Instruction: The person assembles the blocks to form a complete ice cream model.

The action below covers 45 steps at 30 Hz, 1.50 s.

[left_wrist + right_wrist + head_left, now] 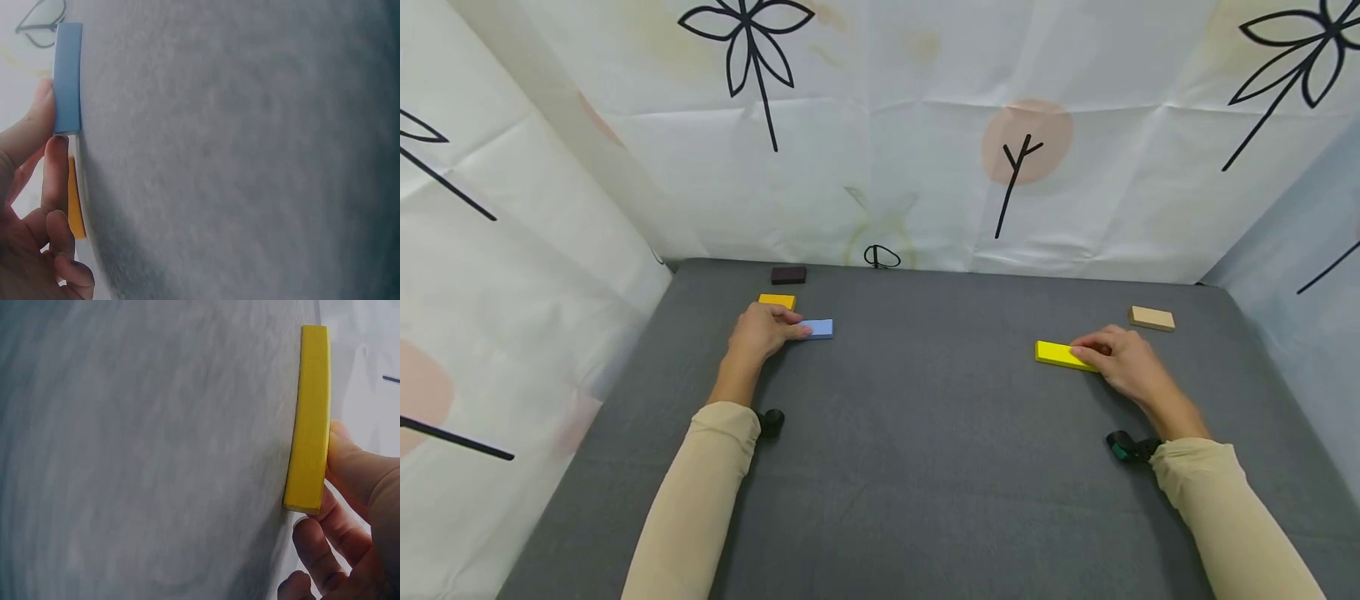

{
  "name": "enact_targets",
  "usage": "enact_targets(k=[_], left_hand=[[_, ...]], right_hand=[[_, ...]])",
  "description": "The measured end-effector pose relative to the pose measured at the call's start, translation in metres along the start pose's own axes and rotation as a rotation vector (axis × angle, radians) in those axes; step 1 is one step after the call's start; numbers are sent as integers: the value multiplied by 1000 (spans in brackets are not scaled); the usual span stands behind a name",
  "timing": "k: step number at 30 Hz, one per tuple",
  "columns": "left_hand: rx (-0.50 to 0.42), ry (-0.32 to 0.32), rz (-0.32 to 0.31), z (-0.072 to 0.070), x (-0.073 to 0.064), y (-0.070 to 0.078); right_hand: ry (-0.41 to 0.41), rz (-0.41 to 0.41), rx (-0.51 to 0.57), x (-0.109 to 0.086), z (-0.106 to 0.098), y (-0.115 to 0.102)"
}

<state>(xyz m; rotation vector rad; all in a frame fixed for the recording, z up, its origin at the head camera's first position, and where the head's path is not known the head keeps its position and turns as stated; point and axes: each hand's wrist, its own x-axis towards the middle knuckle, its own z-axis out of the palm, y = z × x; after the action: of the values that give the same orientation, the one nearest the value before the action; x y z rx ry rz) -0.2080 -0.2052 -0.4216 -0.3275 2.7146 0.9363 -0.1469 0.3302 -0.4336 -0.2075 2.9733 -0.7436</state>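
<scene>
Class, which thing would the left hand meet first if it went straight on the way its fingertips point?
The blue block, which the left hand pinches. Beyond it, the tabletop looks free until roughly the yellow block in the right hand, though depth is unclear.

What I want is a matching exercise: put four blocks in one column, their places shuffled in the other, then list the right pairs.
Blocks
1. Blue block
2. Yellow block
3. Dark block
4. Tan block

Places
a. Held by the right hand
b. Untouched, just beyond the right hand
c. Held by the left hand
d. Nearest the far edge of the table

Pairs: 1-c, 2-a, 3-d, 4-b
</scene>
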Motion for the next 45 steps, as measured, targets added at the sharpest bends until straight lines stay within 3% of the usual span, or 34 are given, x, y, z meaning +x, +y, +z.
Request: enact_targets(k=[9,17,26,36,45], left_hand=[[38,14,3,14,0,19],[58,37,25,27,-1,35],[68,55,30,40,0,55],[77,90,60,58,1,72],[62,91,64,71,1,89]], right_hand=[[-27,-48,16,5,7,-17],[-56,-9,70,8,17,-30],[-38,-70,116,8,25,-44],[-66,-108,120,8,34,-58],[-110,-87,104,10,42,-78]])
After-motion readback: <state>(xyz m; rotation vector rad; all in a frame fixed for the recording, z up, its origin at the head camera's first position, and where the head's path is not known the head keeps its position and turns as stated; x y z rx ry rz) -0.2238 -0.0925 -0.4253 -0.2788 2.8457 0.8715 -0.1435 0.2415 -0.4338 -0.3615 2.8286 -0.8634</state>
